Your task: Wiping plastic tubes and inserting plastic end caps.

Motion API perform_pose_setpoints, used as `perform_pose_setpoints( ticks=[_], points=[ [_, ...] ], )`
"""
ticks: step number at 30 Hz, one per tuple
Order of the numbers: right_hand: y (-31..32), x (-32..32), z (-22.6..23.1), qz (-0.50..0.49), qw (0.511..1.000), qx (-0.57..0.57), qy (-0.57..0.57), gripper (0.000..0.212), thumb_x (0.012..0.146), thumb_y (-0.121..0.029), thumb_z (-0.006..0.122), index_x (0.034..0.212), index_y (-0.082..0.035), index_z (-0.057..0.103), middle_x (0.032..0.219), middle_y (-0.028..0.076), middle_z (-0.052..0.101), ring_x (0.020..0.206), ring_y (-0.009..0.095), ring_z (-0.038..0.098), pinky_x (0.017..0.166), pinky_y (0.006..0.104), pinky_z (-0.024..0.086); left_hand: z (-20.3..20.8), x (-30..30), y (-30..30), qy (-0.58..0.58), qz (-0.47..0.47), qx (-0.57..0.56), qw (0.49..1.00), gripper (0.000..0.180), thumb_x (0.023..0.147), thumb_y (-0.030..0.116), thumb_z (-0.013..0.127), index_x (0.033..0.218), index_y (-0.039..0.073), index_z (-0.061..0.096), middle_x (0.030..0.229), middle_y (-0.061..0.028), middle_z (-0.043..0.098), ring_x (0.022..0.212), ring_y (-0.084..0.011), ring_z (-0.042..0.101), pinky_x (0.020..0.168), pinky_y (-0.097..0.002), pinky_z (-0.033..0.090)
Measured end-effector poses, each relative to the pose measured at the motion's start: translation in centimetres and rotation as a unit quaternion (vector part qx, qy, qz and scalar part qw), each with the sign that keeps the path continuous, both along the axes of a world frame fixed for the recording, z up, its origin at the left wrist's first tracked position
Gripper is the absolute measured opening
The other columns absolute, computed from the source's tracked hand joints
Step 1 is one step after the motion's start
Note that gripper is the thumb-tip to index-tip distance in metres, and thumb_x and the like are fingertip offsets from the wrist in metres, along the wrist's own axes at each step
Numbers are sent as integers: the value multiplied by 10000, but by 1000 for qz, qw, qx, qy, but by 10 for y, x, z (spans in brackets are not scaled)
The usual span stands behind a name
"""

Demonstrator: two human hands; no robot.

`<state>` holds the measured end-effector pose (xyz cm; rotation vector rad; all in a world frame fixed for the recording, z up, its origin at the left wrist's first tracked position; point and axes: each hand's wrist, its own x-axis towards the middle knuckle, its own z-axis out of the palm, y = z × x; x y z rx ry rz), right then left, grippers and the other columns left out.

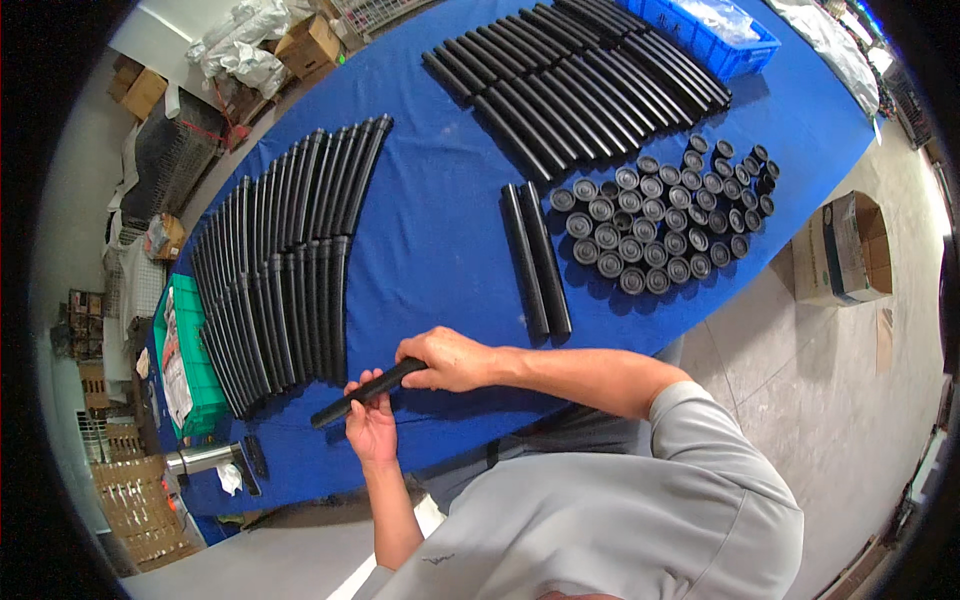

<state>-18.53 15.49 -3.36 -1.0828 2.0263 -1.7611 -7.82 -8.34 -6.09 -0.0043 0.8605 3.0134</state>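
Note:
Near the table's front edge I hold a black tube (350, 402) between both hands. My left hand (373, 430) is closed around its middle from below, thumb on the near side. My right hand (447, 361) wraps over the tube's upper right end and hides that end. The tube slants, its free end pointing down to the left. Two more black tubes (537, 262) lie side by side on the blue cloth, beyond my right forearm. To their right many round black end caps (653, 210) stand grouped together.
Left of my hands lie two rows of black tubes with collared ends (290, 260). More tubes (570, 90) fill the far side, by a blue crate (745, 60). A green crate (203, 370) and a metal cylinder (205, 458) sit at left. A cardboard box (835, 250) stands on the floor at right.

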Motion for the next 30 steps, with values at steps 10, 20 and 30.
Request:
perform_pose_setpoints(
  ticks=[10, 20, 30],
  points=[
    [0, 0, -3, 8, 999, 21, 46, 285, 834, -176, 728, 1014, 18, 621, 855, 197, 653, 823, 395, 650, 742, 469, 499, 1, 0, 0, 7, -2, -15, 1000, 333, 938, 52, 636, 1263, -8, 593, 1399, -232, 531, 1365, -364, 448, 1185, -475, 360],
    [4, 0, 10, 63, 962, 11, -264, 293, 876, -179, 747, 1072, 0, 625, 742, 71, 662, 663, 120, 653, 610, 288, 522, 6, 0, 9, -24, 1, -2, 1000, 335, 891, 9, 668, 1220, 29, 610, 1359, -211, 572, 1357, -371, 459, 1174, -507, 359],
    [2, -7, 7, 83, 952, -52, -291, 271, 875, -122, 730, 1084, 22, 637, 771, 28, 628, 694, 111, 624, 619, 261, 524, 6, 0, 15, -34, 38, -17, 999, 315, 872, -19, 678, 1167, 59, 599, 1344, -199, 577, 1358, -362, 460, 1127, -487, 434]
  ],
)
